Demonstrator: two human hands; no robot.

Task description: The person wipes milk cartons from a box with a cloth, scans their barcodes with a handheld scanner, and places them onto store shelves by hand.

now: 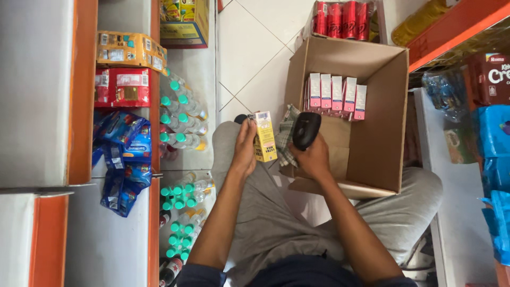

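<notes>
Seen from the head camera, the left hand [245, 146] is closed around a small yellow carton [264, 136], held upright with its long axis running away from the person. Just to its right, nearly touching, the right hand [314, 157] grips a black handheld scanner [306, 129] whose head leans toward the carton. Beyond both stands an open cardboard box [382, 122] holding a row of upright pink-and-white cartons [336, 94]. Green-capped clear bottles [181, 119] fill the left shelf beside blue packets [125, 154]; red cans [342, 18] sit above.
</notes>
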